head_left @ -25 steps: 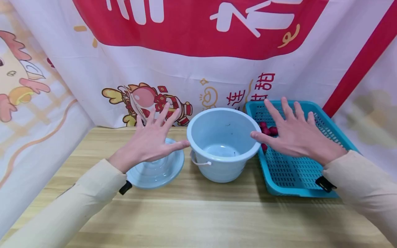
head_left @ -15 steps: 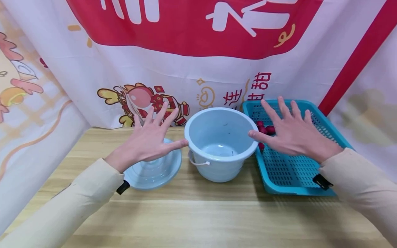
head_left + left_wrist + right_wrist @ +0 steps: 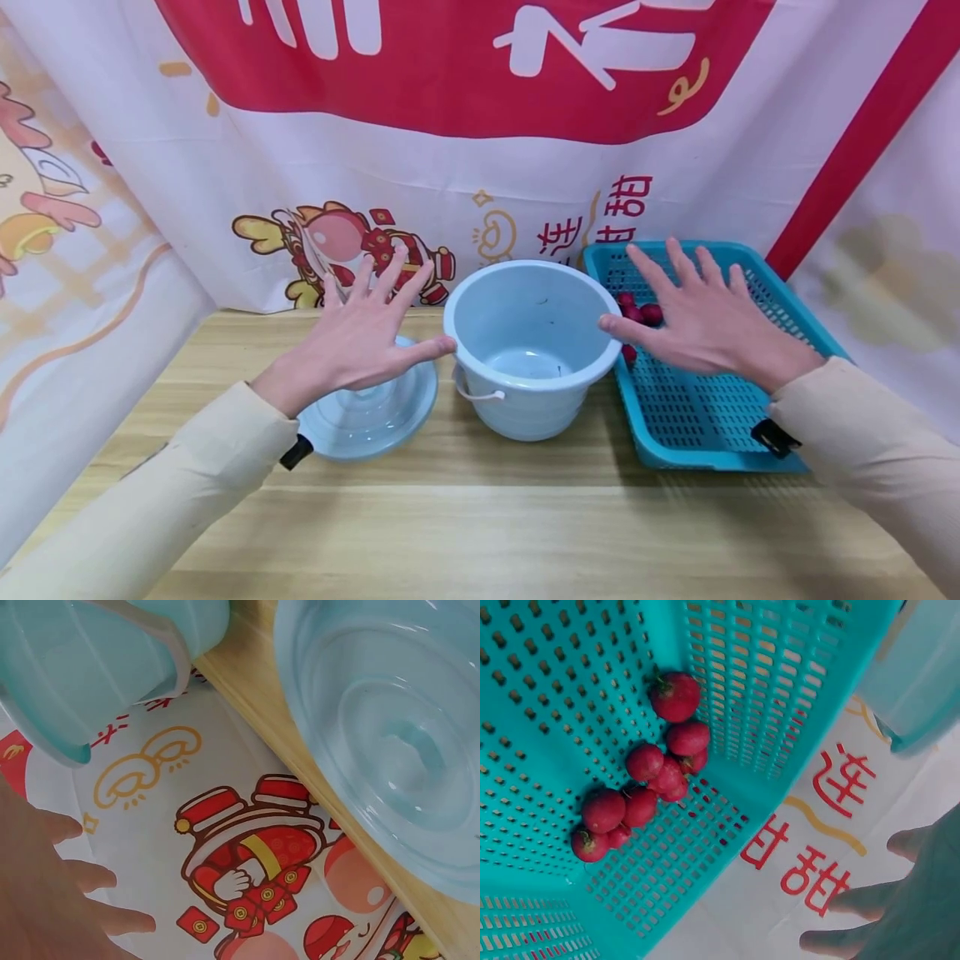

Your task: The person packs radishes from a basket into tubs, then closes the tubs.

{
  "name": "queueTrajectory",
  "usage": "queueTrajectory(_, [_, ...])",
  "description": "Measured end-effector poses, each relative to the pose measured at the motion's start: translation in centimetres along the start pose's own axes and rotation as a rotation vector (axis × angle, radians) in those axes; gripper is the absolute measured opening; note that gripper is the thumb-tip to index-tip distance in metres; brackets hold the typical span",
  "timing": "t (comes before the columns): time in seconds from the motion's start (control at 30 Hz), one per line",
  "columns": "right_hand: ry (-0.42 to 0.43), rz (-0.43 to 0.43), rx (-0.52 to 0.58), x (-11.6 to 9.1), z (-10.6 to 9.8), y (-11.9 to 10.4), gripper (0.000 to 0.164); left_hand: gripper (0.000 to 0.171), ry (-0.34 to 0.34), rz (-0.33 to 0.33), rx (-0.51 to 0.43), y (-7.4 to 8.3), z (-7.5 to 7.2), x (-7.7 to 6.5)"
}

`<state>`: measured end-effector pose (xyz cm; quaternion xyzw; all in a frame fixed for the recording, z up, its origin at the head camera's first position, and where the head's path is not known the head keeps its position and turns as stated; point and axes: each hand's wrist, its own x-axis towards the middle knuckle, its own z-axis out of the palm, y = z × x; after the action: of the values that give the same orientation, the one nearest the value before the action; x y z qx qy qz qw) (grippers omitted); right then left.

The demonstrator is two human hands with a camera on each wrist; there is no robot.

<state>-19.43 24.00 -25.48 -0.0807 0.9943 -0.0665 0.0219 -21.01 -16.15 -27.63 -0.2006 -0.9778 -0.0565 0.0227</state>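
My left hand (image 3: 360, 337) hovers with fingers spread above a light blue lid (image 3: 375, 417); its thumb tip overlaps the left rim of the light blue bucket (image 3: 528, 408) in the head view. The bucket stands upright with its handle (image 3: 480, 393) hanging down in front. On the other side my right hand (image 3: 701, 325), fingers also spread, is over a teal plastic basket (image 3: 720, 462). Several red radishes (image 3: 641, 802) lie in the basket's far corner, partly covered by this hand in the head view. Neither hand holds anything.
A pale wooden table (image 3: 450, 533) bears the bucket, lid and basket. Behind it hangs a white and red printed cloth (image 3: 450, 125), and cloth also covers both sides. A few small dark bits (image 3: 558, 369) lie inside the bucket.
The whole head view has shifted slightly, so everything appears a little further left. The hands keep the same spread pose over the same things.
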Motion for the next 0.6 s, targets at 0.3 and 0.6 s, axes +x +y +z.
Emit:
queueTrajectory(0.3, [0.252, -0.113, 0.224, 1.0, -1.6, 2.1, 0.086, 0.076, 0.118, 0.14, -0.332, 1.1, 0.8, -1.0])
queueTrajectory(0.6, [0.248, -0.058, 0.557, 2.9, 0.4, 5.8, 0.064, 0.066, 0.16, 0.201, -0.744, 4.1, 3.5, 0.7])
